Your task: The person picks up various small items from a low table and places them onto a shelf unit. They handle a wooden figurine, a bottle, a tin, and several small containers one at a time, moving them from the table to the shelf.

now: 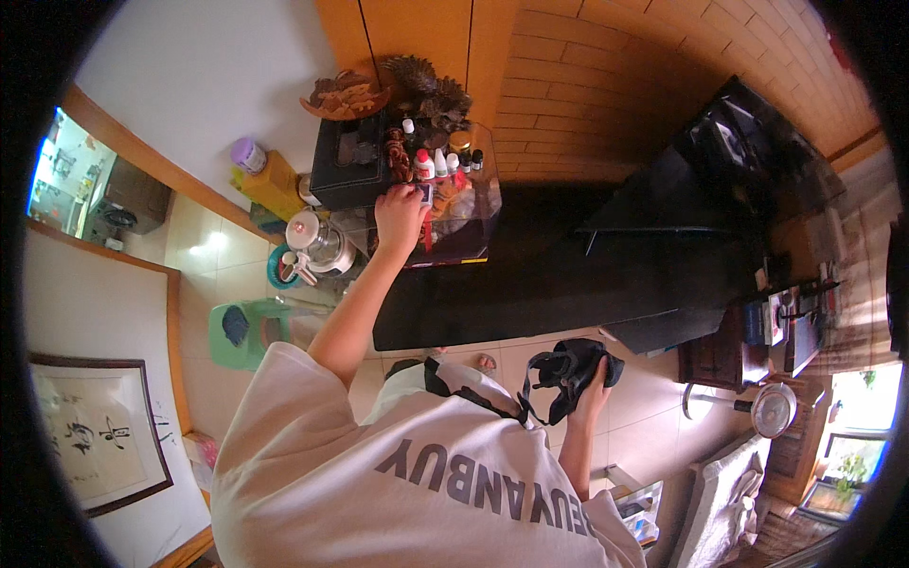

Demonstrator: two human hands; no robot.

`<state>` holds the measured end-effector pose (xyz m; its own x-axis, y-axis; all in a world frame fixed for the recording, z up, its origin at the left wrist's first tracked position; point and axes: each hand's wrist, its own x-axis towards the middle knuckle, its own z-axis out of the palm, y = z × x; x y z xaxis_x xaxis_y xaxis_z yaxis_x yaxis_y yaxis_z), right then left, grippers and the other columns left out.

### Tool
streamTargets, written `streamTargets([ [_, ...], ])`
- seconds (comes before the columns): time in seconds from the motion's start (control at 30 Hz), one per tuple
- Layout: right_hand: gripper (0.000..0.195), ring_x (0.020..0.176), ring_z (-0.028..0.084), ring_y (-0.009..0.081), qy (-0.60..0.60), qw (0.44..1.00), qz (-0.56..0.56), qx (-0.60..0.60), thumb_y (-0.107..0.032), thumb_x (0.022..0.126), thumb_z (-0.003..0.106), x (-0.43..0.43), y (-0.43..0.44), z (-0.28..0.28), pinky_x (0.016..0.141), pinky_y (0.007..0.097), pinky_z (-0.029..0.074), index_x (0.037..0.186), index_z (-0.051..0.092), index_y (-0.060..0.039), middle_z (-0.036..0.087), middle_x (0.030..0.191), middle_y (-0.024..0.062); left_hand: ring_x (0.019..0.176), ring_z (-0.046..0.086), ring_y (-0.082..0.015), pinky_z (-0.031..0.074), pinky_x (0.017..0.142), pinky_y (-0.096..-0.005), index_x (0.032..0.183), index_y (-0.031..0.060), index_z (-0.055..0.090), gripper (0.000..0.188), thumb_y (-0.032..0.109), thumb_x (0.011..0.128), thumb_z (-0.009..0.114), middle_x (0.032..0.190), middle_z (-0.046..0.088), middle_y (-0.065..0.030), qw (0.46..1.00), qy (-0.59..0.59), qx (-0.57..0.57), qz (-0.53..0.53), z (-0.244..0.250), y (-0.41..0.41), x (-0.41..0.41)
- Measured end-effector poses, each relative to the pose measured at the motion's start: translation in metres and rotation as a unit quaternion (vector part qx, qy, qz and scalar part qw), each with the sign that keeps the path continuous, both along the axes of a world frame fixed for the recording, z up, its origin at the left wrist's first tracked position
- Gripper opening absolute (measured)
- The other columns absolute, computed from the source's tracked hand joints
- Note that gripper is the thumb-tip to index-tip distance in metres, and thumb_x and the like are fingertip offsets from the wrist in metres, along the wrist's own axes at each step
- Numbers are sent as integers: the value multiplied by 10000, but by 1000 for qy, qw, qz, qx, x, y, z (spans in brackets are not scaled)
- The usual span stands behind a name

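My left hand (399, 216) reaches over a glass-topped display case (472, 245), its fingers around a small pale device with a dark face (425, 194). Whether the device is lifted or resting on the glass, I cannot tell. Just beyond my fingers stand a white bottle with a red cap (424, 165), several other small bottles and a dark reddish carved figurine (398, 155). A black box (349, 160) is beside them on the left. In front of my body at the right, my right hand (602, 383) grips a black fabric bag (572, 376) with dangling straps.
A long black cabinet (540, 284) runs ahead, with a large black screen (753, 142) at its right. Left of it are a glass-jug appliance (319, 245) and a green plastic bin (248, 334). A pedestal fan (773, 410) and a cushioned seat (717, 497) stand at right.
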<state>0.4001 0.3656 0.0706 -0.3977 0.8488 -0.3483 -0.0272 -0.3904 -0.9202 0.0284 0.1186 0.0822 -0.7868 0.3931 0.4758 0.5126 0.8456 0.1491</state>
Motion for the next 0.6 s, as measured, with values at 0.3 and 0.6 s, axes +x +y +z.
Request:
streamTargets([
  [0.3, 390, 885, 643, 180, 9, 1000, -13, -26, -382, 965, 581, 34, 13, -2, 697, 304, 543, 1166, 586, -48, 650, 1047, 70, 1042, 540, -251, 422, 845, -438, 1023, 123, 659, 309, 272, 765, 744, 1089, 589, -32, 997, 48, -32, 56, 6, 7, 16],
  [0.6, 539, 938, 655, 219, 98, 979, 8, -177, -525, 957, 494, 83, 39, -7, 771, 337, 546, 1214, 581, -59, 663, 1102, 83, 989, 539, -286, 425, 842, -441, 979, 92, 664, 211, 62, 770, 667, 1042, 572, -54, 994, 31, 38, -93, 9, 23, 106],
])
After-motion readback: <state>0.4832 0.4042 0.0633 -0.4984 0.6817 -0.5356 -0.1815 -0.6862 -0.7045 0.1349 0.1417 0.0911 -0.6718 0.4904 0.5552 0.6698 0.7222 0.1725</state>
